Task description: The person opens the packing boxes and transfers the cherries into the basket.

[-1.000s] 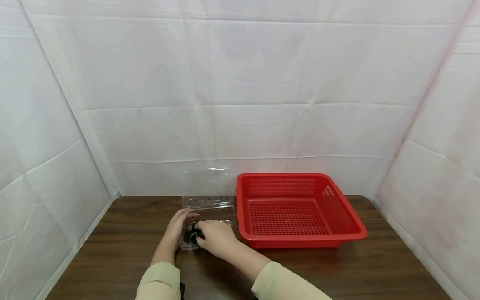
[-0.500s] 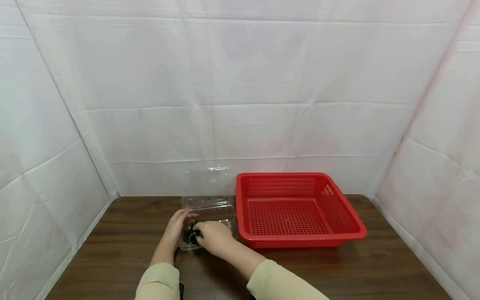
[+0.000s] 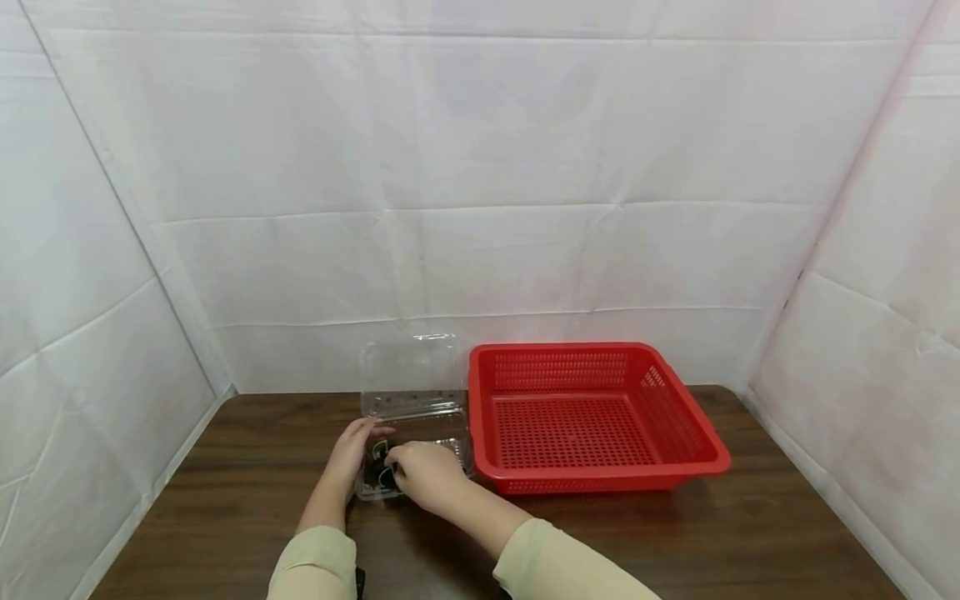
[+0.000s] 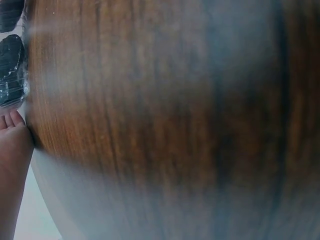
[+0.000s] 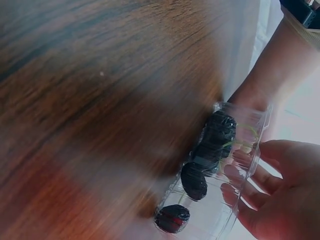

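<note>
A clear plastic clamshell box lies on the table with its lid raised at the back. Dark oval fruits with thin pale green stems lie along its near left part, several of them showing through the wall in the right wrist view. My left hand holds the box's left rim, thumb over the edge. From the right, my right hand reaches down inside, thumb and index finger pinching at one dark fruit. That fruit is partly hidden by the fingers.
A red perforated basket stands directly right of the box, with its holed floor showing. The dark wood table meets white sheeting at the back and both sides.
My right thumb and index finger have drawn closer together at the dark fruit. My left hand stays on the box's rim, and the view has shifted slightly.
</note>
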{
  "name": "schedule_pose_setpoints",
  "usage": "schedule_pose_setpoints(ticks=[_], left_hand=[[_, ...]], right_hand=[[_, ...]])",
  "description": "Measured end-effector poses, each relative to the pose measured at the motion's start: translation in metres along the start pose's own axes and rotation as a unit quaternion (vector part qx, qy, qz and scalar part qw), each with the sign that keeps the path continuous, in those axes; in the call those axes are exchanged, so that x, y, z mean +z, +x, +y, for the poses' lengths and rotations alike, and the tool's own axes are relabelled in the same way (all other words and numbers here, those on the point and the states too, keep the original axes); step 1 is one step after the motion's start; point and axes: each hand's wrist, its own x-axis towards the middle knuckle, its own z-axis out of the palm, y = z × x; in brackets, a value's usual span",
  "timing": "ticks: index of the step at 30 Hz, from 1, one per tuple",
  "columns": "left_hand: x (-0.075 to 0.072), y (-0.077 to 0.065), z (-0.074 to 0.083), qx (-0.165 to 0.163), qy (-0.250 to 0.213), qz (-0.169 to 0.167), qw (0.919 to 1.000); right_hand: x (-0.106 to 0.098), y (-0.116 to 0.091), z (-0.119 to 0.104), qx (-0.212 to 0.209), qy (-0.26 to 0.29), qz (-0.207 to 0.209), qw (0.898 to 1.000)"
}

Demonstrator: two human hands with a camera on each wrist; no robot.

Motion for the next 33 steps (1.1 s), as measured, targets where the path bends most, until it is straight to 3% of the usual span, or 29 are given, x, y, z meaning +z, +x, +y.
schedule_pose_setpoints(ticks=[23, 33], left_hand=[[0.001, -0.003, 0.001, 0.019, -0.007, -0.001, 0.9998], [-0.002, -0.003, 0.002, 0.011, 0.008, -0.001, 0.9999]], right_hand=[[-0.015, -0.007, 0.009, -0.022, -0.034, 0.015, 0.999], [-0.017, -0.009, 0.011, -0.04, -0.059, 0.029, 0.997]])
